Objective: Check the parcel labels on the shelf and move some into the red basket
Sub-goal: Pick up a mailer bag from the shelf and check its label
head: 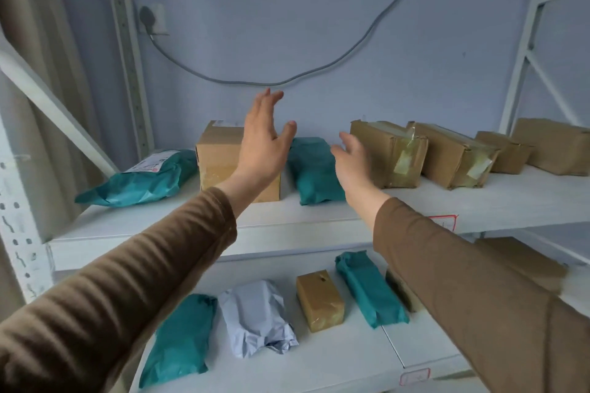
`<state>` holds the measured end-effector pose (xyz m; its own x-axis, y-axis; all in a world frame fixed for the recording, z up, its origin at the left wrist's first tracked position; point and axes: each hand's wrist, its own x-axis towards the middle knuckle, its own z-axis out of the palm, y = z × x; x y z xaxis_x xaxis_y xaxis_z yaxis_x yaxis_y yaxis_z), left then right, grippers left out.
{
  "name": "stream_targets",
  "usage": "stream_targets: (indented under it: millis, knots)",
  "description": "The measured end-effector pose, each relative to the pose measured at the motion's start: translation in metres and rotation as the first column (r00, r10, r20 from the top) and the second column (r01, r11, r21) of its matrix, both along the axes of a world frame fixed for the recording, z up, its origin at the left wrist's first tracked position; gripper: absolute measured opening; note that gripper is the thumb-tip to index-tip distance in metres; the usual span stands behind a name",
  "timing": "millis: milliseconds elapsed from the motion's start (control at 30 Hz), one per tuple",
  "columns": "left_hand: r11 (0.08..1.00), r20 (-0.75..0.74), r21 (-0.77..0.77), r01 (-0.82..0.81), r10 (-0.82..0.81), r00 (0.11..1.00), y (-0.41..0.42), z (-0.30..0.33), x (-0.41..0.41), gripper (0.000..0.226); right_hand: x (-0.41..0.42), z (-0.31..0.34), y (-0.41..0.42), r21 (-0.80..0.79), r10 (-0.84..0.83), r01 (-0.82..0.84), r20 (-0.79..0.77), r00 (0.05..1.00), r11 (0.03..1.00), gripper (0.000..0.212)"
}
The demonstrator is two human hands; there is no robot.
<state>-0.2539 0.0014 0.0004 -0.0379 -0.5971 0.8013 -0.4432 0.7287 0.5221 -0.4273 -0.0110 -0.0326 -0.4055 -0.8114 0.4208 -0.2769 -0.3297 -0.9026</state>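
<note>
L hand [260,145] + R hand [351,158] reaching, fingers spread, holding nothing | teal parcel [314,171] lying frame center betw. them, long axis running front-back | R hand sitting nearer

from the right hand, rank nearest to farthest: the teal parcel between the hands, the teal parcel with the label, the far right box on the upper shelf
1. Teal parcel between the hands, just left of the right hand.
2. Far right box, at the shelf's right end.
3. Labelled teal parcel, at the left end.
</note>
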Motion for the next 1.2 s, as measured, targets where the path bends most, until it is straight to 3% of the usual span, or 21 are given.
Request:
stream_targets:
  millis: [67, 133, 233, 333, 467, 667, 800, 867, 1000, 1133, 1200]
  knots:
    - [0.991, 0.044, 0.095, 0.097, -0.102, 0.994, -0.003, -0.005, -0.029, 0.055, -0.023, -0.001, -0.003, 0.08, -0.016, 0.014, 0.026, 1.0, 0.997, 0.05]
    - [0.931, 0.003, 0.313, 0.19, -0.201, 0.98, -0.009, -0.013, -0.055, 0.061, -0.042, -0.004, -0.006, 0.193, -0.019, 0.014, 0.024, 1.0, 0.981, 0.054]
    - [0.725, -0.138, 0.646, 0.239, -0.197, 0.971, -0.017, -0.028, -0.084, 0.074, -0.064, -0.01, -0.011, 0.362, 0.047, -0.065, 0.058, 0.997, 0.93, 0.055]
    - [0.552, -0.307, 0.782, 0.291, -0.066, 0.949, -0.021, -0.042, -0.092, 0.065, -0.074, -0.015, -0.01, 0.429, 0.139, -0.243, 0.26, 0.956, 0.87, 0.038]
    - [0.509, -0.458, 0.782, 0.361, 0.076, 0.886, -0.004, -0.047, -0.092, 0.041, -0.09, -0.024, 0.001, 0.374, 0.237, -0.438, 0.475, 0.848, 0.817, 0.009]
    - [0.434, -0.623, 0.74, 0.513, 0.158, 0.766, 0.059, -0.062, -0.091, 0.054, -0.124, -0.04, 0.059, 0.247, 0.367, -0.621, 0.626, 0.689, 0.744, 0.02]
    - [0.452, -0.705, 0.668, 0.591, 0.127, 0.698, 0.112, -0.078, -0.109, 0.032, -0.159, -0.059, 0.123, 0.12, 0.502, -0.72, 0.639, 0.583, 0.684, 0.036]
    - [0.436, -0.742, 0.624, 0.649, 0.069, 0.667, 0.137, -0.09, -0.12, 0.049, -0.18, -0.066, 0.161, 0.085, 0.564, -0.755, 0.612, 0.555, 0.651, 0.049]
    - [0.38, -0.813, 0.542, 0.749, 0.014, 0.581, 0.187, -0.116, -0.154, 0.06, -0.226, -0.081, 0.214, 0.064, 0.654, -0.799, 0.538, 0.533, 0.599, 0.063]
    - [0.331, -0.891, 0.425, 0.843, -0.014, 0.455, 0.228, -0.144, -0.19, 0.048, -0.265, -0.103, 0.241, 0.107, 0.667, -0.807, 0.505, 0.547, 0.581, 0.058]
    - [0.349, -0.893, 0.422, 0.837, 0.0, 0.45, 0.24, -0.154, -0.202, 0.045, -0.279, -0.116, 0.248, 0.136, 0.633, -0.773, 0.495, 0.595, 0.62, 0.051]
